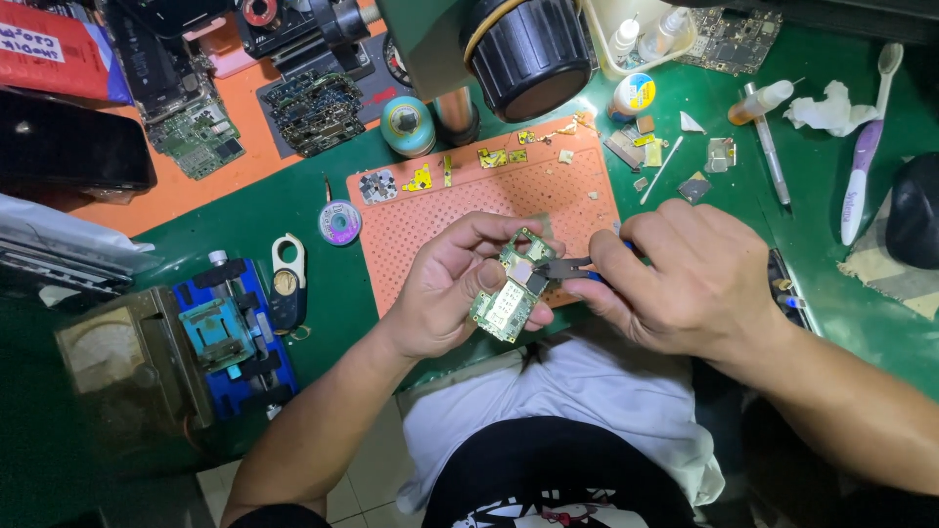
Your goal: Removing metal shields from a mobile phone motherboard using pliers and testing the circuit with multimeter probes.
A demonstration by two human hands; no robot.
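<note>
Above the perforated orange rubber work mat (469, 220), the left hand (445, 293) pinches a small green circuit board (514, 288) by its edges; the right hand (685, 279), just beside, grips dark tweezers (565, 266) touching the board's top; keeping the board steady and the tips level looks wise

A small green circuit board (513, 286), studded with silvery metal shields and a pale label patch, sits tilted near the centre of the frame, its long side running from upper right to lower left. Black tweezers (563, 266) meet its right edge, tips on a dark chip.
</note>
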